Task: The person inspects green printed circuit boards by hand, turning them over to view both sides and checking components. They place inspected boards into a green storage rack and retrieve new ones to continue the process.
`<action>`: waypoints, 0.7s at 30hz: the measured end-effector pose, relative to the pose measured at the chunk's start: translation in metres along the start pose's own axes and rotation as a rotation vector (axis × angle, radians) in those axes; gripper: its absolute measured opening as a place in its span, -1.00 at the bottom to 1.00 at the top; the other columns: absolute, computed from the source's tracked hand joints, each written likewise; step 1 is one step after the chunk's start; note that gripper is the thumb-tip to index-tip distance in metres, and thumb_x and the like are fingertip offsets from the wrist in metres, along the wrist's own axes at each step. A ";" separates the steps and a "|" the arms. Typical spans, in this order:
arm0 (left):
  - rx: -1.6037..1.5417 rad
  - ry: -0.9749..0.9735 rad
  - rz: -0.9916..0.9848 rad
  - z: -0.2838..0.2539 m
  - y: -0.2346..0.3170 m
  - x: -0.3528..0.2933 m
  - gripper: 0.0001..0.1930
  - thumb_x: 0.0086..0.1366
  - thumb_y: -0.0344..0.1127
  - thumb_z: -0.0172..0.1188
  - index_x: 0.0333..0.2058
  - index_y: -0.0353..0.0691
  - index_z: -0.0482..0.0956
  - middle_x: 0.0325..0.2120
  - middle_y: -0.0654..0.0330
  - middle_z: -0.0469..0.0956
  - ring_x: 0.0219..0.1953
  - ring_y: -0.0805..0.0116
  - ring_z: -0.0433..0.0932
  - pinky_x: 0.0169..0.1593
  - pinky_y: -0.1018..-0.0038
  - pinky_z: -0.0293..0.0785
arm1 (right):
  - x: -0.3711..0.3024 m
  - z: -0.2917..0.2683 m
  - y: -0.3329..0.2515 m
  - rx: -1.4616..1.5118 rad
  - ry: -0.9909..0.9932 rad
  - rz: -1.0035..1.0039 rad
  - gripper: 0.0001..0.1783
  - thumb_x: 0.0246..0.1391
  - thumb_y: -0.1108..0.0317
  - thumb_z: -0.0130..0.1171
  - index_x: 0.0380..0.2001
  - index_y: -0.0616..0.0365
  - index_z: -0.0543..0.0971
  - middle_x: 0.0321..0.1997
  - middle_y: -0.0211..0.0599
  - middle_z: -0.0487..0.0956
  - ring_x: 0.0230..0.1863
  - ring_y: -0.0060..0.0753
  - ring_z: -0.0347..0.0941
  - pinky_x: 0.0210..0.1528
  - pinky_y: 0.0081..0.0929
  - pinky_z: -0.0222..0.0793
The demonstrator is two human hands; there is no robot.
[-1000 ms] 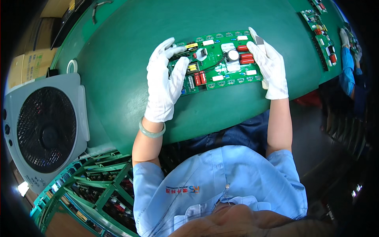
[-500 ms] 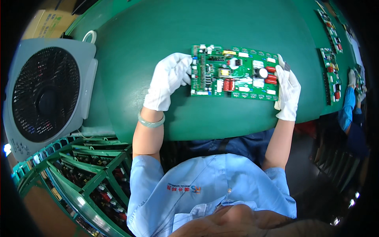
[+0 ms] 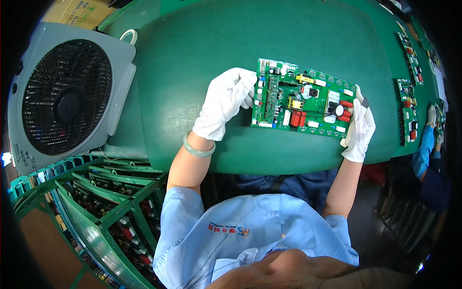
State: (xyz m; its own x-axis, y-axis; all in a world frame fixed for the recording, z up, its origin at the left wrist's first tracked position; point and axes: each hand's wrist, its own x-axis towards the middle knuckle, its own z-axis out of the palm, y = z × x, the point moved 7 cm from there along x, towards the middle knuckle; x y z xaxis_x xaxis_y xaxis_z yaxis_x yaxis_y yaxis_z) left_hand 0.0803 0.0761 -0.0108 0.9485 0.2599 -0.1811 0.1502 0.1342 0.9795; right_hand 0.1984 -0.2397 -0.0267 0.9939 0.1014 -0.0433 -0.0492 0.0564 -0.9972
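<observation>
White-gloved left hand [image 3: 227, 102] curled | right hand [image 3: 361, 129] forward | both grips pinching circuit board [image 3: 312, 102]

Left hand [image 3: 227, 100] and right hand [image 3: 360, 134] hold circuit board [image 3: 315, 103].

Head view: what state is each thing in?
Circuit board: held at both ends, component side up
Left grip: gloved, closed on board's left edge
Right grip: gloved, closed on board's right end
Fan: running or off, cannot tell
Green rack: loaded
Farther boards: lying unheld

Green circuit board [image 3: 304, 99] (table [image 3: 202, 48] green too)
</observation>
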 end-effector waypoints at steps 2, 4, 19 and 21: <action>-0.010 -0.005 0.008 0.001 0.001 0.000 -0.73 0.38 -0.22 0.08 -0.20 -0.37 0.50 -0.50 0.22 0.55 -0.54 0.56 0.46 -0.46 0.60 0.41 | 0.001 0.000 0.000 0.042 0.003 -0.014 -0.57 0.24 0.39 0.09 0.13 0.41 0.43 0.12 -0.25 0.51 -0.05 -0.60 0.44 0.04 -0.59 0.36; 0.003 0.007 0.010 0.002 0.004 -0.002 -0.74 0.38 -0.23 0.08 -0.21 -0.37 0.51 -0.51 0.22 0.55 -0.55 0.56 0.46 -0.46 0.60 0.41 | 0.002 -0.002 0.005 0.038 -0.002 -0.002 -0.57 0.24 0.39 0.10 0.11 0.43 0.44 0.16 -0.21 0.49 -0.01 -0.57 0.44 0.07 -0.58 0.35; -0.022 0.027 0.011 0.004 0.011 -0.005 -0.77 0.37 -0.24 0.08 -0.28 -0.32 0.52 -0.54 0.22 0.57 -0.55 0.51 0.53 -0.48 0.59 0.44 | 0.005 0.003 0.003 -0.115 -0.022 0.009 -0.51 0.28 0.28 0.05 0.14 0.44 0.39 0.19 -0.14 0.46 -0.01 -0.52 0.49 0.04 -0.54 0.43; -0.025 0.024 0.014 0.005 0.011 -0.005 -0.78 0.37 -0.24 0.08 -0.29 -0.32 0.52 -0.54 0.23 0.57 -0.55 0.51 0.53 -0.48 0.59 0.44 | 0.005 0.005 0.002 -0.131 -0.029 0.025 -0.51 0.28 0.27 0.05 0.15 0.44 0.38 0.18 -0.15 0.47 -0.02 -0.52 0.49 0.03 -0.55 0.43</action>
State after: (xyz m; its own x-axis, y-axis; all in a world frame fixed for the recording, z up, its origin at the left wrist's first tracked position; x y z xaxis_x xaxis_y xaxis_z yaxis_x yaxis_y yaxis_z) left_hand 0.0782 0.0718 0.0013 0.9436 0.2844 -0.1696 0.1297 0.1538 0.9795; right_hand 0.2023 -0.2345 -0.0290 0.9892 0.1296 -0.0681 -0.0585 -0.0769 -0.9953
